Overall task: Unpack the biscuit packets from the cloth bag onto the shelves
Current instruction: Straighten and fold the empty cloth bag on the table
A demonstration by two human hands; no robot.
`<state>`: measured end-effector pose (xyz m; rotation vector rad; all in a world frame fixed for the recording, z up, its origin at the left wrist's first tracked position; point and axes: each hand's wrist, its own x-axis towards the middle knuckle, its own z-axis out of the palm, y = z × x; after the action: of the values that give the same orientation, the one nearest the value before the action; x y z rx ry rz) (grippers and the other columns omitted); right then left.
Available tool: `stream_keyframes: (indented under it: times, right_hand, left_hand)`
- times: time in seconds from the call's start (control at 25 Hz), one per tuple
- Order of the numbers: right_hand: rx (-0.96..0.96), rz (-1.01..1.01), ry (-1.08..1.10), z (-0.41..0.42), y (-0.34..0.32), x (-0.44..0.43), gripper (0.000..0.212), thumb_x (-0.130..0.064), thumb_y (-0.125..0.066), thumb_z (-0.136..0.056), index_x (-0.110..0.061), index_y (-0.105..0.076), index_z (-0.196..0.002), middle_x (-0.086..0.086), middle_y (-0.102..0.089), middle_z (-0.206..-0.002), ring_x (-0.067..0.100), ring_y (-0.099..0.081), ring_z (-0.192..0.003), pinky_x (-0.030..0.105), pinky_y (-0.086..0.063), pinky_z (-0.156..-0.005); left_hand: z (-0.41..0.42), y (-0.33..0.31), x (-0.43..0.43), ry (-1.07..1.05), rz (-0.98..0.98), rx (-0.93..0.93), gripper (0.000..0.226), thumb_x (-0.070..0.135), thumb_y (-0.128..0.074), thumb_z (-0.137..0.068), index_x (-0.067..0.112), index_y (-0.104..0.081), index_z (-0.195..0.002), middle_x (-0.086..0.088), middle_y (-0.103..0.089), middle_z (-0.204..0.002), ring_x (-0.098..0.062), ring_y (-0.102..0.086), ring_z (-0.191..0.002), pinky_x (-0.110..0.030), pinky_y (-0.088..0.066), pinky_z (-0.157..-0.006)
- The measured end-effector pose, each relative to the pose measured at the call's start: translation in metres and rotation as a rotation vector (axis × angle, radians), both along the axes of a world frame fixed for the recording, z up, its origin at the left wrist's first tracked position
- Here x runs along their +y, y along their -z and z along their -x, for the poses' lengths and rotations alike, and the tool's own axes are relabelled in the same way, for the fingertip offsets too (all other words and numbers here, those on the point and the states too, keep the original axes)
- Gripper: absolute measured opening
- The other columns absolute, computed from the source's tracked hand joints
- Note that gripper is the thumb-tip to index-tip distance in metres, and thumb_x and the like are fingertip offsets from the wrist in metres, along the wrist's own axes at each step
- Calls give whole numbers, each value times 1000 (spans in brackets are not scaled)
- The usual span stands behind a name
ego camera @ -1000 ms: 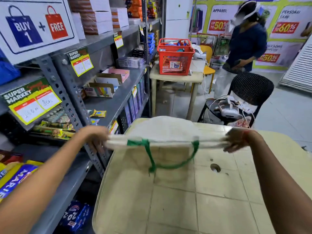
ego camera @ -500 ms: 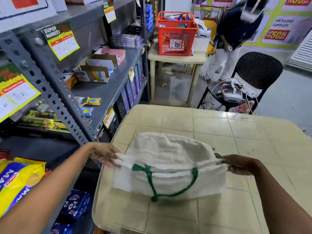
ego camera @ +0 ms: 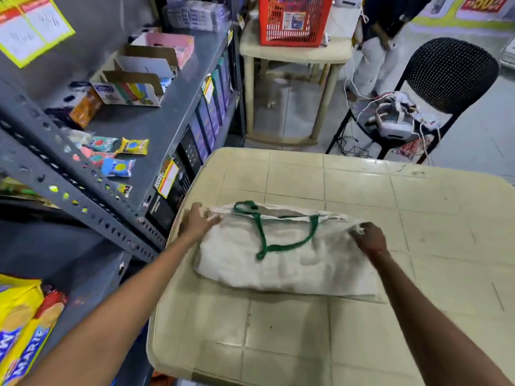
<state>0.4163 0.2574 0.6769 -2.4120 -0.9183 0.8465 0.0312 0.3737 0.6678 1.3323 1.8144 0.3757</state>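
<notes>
- Now the cloth bag [ego camera: 281, 260] lies flat on the surface [ego camera: 362, 188], near its left edge, with its mouth turned to the far side and its green handles [ego camera: 267, 232] draped over the top.
- The left hand [ego camera: 198, 222] rests on the far-left corner of the bag, fingers spread and pressing the cloth down; it grips nothing that can be seen.
- The right hand [ego camera: 369, 238] is closed, pinching the cloth at the bag's far-right corner.
- Whether anything is inside the bag cannot be told; it looks flat.
- To the left stands a grey metal shelf rack [ego camera: 156, 126]; on its middle shelf lie small snack packets [ego camera: 133, 146] and open cardboard boxes [ego camera: 131, 90].
- At the near left, on a lower shelf, sit yellow biscuit packets [ego camera: 19, 330].
- Dark boxes [ego camera: 206, 118] stand in a row along the front of the shelf below the middle one.
- On the far side a small table [ego camera: 295, 51] carries a red basket [ego camera: 292, 20].
- To the far right is a black chair [ego camera: 448, 76] with a white device and cables [ego camera: 395, 121] on its seat.
- A person [ego camera: 381, 40] stands beyond the chair, only partly in view.
</notes>
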Motion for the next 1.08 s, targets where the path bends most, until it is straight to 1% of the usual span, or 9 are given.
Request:
stream_keyframes:
  times: [0.12, 0.24, 0.36, 0.44, 0.56, 0.64, 0.76, 0.96, 1.08]
  right_hand:
    - [-279, 11, -431, 59, 27, -32, 53, -45, -63, -78, -7, -60, -114, 24, -60, -114, 41, -59, -102, 44, -51, -81]
    - [-246, 311, -688, 105, 66, -63, 71, -63, -33, -75, -19, -57, -125, 16, -60, -130, 39, -58, -115, 54, -53, -80]
    - [-314, 360, -695, 104, 73, -57, 75, -60, -2, -80, -32, -14, -148, 5, -9, -160, 32, -11, -147, 60, -23, -109]
    - [-355, 284, -706, 90, 78, -36, 61, -55, -6, -91, -34, 1, -148, 2, 9, -160, 28, 6, -148, 57, -11, -115]
    - [-364, 331, -770, 68, 78, 11, 55, -43, -17, -99, -34, 7, -148, 1, 16, -159, 28, 14, -147, 56, -4, -117]
    - [-351, 414, -822, 61, 74, 37, 58, -31, -25, -99, -32, 7, -148, 3, 17, -159, 30, 15, -146, 58, -3, -118]
    - [-359, 413, -781, 87, 60, 35, 65, -10, -36, -93, -23, -6, -149, 7, 6, -160, 32, 2, -147, 56, -10, -118]
    - [-283, -117, -971, 180, 64, -80, 64, -57, -49, -79, -8, -56, -120, 22, -53, -133, 38, -54, -117, 43, -51, -95]
    - [-305, 142, -1126, 212, 83, -126, 79, -71, -50, -62, -14, -55, -116, 16, -63, -126, 33, -62, -114, 51, -53, -88]
  left_hand:
    - [3, 32, -46, 85, 88, 337, 82, 56, -70, -72, 14, -36, -134, -19, -43, -133, -39, -47, -122, -45, -42, -97]
    - [11, 48, -73, 60, 163, 304, 60, 42, -59, -87, 6, -40, -131, -22, -54, -131, -39, -55, -116, -41, -47, -91]
    - [8, 53, -106, 74, 204, 290, 48, 40, -48, -94, 3, -52, -124, -21, -60, -126, -37, -59, -111, -36, -49, -87]
    - [4, 55, -130, 85, 248, 312, 48, 41, -45, -95, 1, -54, -120, -21, -61, -125, -36, -59, -112, -34, -49, -86]
    - [-10, 57, -160, 125, 344, 204, 48, 36, -47, -95, -1, -48, -126, -21, -56, -131, -34, -56, -118, -33, -47, -90]
    - [-26, 57, -181, 113, 492, -100, 51, 31, -51, -94, -2, -43, -133, -23, -56, -131, -34, -59, -114, -39, -50, -91]
    - [-37, 44, -200, 97, 613, -254, 57, 46, -50, -91, -1, -53, -123, -21, -69, -96, -32, -70, -86, -38, -56, -74]
    - [15, 44, -165, 399, -287, 492, 53, 60, -44, -85, 10, -58, -95, -15, -66, -93, -31, -64, -86, -35, -53, -69]
    - [45, 69, -142, 990, -546, 647, 58, 46, -46, -74, 13, -55, -121, -13, -63, -125, -27, -61, -111, -43, -56, -90]
